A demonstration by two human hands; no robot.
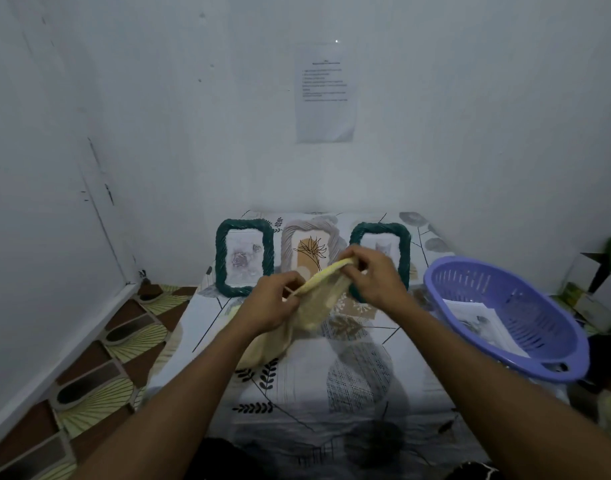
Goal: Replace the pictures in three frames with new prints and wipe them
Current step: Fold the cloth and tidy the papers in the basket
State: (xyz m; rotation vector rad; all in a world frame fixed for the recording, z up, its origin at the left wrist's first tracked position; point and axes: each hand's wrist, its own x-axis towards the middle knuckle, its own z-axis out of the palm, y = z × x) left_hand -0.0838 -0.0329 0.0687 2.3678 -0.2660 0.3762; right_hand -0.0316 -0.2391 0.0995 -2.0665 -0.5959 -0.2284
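Left hand (274,301) and right hand (373,275) each pinched the hem of a soft pale-yellow cloth (317,306), fingers (352,261) curled tight on it, the hem stretched between them and the rest sagging below toward the leaf-patterned bedsheet (331,403). Just beyond the fingers three woven rope-edged frames stood upright in a row: dark green frame with a rose picture (221,258) past the left fingers, beige frame with a leaf print (290,244) behind the cloth, second dark green frame (406,251) partly hidden behind the right fingers. Right of the right fingers sat a round purple slotted plastic basket (539,317) holding paper prints (477,320).
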